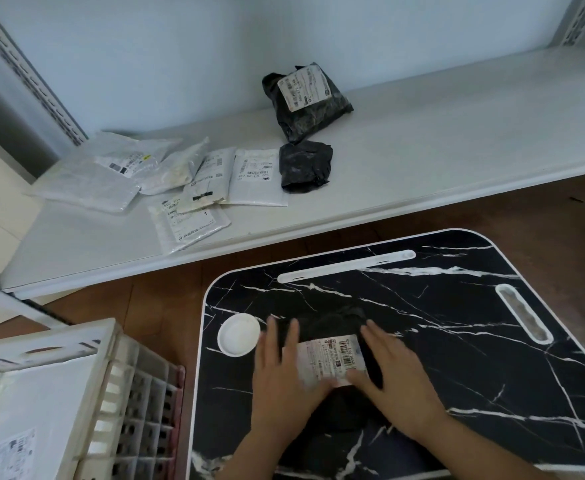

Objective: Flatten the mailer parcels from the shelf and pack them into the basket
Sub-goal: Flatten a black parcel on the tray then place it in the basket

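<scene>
A black mailer parcel point(332, 323) with a white label lies on the black marble-pattern table point(457, 341). My left hand point(280, 379) and my right hand point(391, 372) both press flat on it, fingers spread, one on each side of the label. The white slatted basket point(111, 393) stands at the lower left and holds a white mailer point(24, 417). On the white shelf point(422, 150) lie two black parcels point(306, 100) point(304, 166) and several white and clear mailers point(166, 178).
A round white dish point(238, 335) sits on the table just left of my left hand. The table has a long white slot point(346, 266) at its far edge and another point(523, 313) at the right. Brown wooden floor point(166, 299) runs between shelf, table and basket.
</scene>
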A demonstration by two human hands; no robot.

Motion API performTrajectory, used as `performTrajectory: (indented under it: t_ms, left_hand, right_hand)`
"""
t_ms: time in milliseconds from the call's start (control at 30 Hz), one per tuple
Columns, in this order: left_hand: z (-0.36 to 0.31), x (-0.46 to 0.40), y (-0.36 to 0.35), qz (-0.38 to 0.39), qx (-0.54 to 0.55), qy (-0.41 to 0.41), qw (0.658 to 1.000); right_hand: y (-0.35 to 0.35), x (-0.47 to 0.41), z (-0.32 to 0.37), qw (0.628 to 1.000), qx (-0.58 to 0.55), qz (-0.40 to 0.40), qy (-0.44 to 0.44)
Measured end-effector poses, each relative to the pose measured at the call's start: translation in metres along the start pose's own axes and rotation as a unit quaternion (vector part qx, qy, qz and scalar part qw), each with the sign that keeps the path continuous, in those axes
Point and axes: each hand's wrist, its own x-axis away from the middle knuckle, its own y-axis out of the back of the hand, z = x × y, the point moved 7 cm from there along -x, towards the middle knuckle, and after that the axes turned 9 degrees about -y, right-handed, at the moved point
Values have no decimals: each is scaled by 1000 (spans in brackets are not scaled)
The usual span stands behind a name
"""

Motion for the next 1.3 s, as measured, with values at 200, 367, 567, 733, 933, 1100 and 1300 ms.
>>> performTrajectory:
  t_ms: [200, 367, 567, 733, 933, 1100, 1300]
  left_hand:
    - [36, 25, 6, -145, 327, 322, 876]
    - [27, 33, -22, 3, 503, 400, 766]
    - [15, 44, 9, 22, 567, 360, 741]
    - [21, 52, 74, -1, 585, 278, 762]
    - [84, 78, 148, -124, 578, 248, 768]
    - [172, 123, 193, -223, 626, 288, 690]
    - [289, 181, 180, -385, 660, 426, 485]
  right_hand:
    - [17, 5, -18, 934, -187, -52, -299]
    - [-9, 7, -24, 880, -268, 101, -379]
    - [-3, 27, 8, 752, -541, 180, -331]
    - [8, 20, 81, 772, -558, 190, -238]
    - [19, 11, 201, 839, -498, 197, -92]
    - [-15, 9, 300, 846, -480, 226, -51]
    - [-63, 8, 372, 885, -387, 258, -21]
